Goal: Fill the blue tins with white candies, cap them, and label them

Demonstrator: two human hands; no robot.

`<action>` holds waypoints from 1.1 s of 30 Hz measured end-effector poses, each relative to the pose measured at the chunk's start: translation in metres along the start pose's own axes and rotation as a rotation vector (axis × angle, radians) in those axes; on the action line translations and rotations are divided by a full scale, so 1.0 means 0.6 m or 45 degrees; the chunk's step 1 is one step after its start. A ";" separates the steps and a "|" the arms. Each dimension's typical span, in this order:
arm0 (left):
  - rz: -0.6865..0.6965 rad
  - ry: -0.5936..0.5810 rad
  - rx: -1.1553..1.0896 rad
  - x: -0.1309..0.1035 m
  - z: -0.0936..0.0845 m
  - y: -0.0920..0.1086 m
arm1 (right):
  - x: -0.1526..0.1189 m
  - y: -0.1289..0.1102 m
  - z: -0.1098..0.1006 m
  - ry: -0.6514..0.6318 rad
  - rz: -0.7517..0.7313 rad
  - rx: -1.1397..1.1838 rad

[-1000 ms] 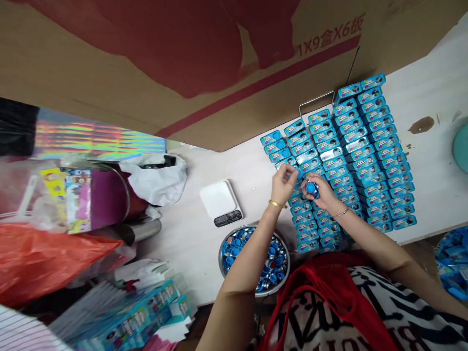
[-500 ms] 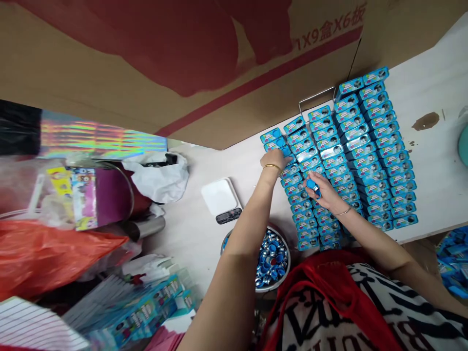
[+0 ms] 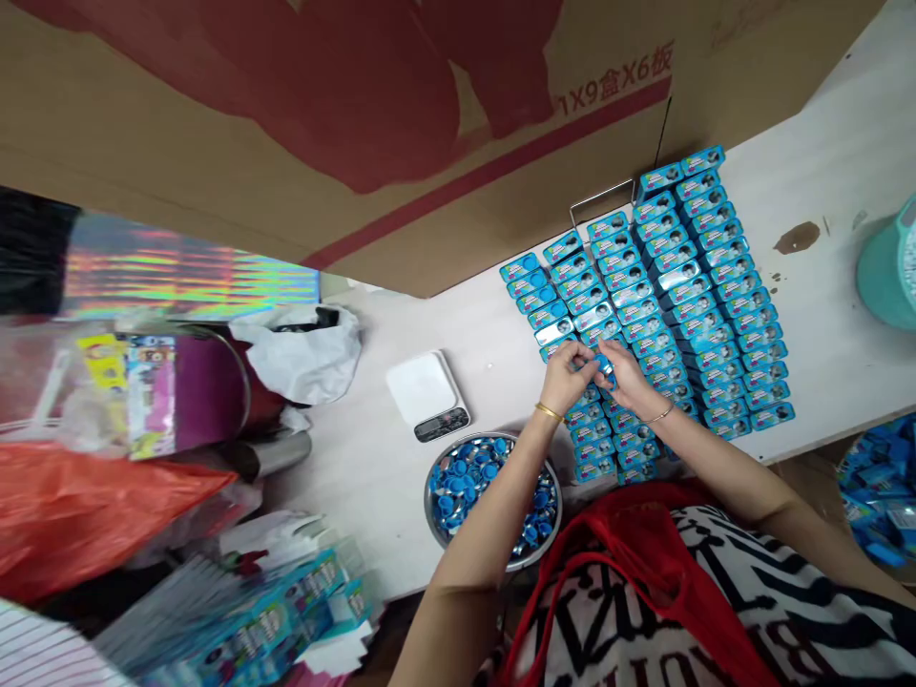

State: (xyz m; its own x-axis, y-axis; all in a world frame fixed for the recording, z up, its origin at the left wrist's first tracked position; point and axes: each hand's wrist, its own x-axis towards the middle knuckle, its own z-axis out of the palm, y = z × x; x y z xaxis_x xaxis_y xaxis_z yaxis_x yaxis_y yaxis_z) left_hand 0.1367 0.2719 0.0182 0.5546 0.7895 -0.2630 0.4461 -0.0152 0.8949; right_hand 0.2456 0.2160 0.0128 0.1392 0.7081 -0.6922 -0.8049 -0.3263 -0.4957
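Above the rows of small blue printed tins my two hands meet. My right hand is closed around blue round caps, partly hidden by its fingers. Coming from the left, my left hand has its fingertips pinched against these caps; what they grip is hidden. Under the hands lie the two left columns of tins. At the far end of the leftmost column, several tins show a plain blue disc at one end, while other tins show a dark picture there. A metal bowl full of blue-and-silver round caps stands below my left forearm.
A large cardboard box rises behind the tins. A white scale lies left of them. Plastic bags and packaging crowd the left side. At right are a turquoise bucket and a container of blue tins beyond the table edge.
My left hand has drawn back from the far leftmost tins to meet my right hand. Another tin there now shows a blue disc. The view has shifted slightly, with more of the bucket showing.
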 end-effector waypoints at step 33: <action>0.122 0.040 0.176 -0.030 0.009 -0.004 | -0.021 0.025 -0.016 -0.017 -0.076 -0.191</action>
State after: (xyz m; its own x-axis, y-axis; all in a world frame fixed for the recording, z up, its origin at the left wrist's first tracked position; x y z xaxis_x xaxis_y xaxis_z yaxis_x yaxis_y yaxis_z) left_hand 0.1295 0.2544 0.0189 0.5782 0.7989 -0.1656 0.4856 -0.1739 0.8567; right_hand 0.2372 0.1961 0.0088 0.1758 0.7369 -0.6527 -0.7002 -0.3724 -0.6091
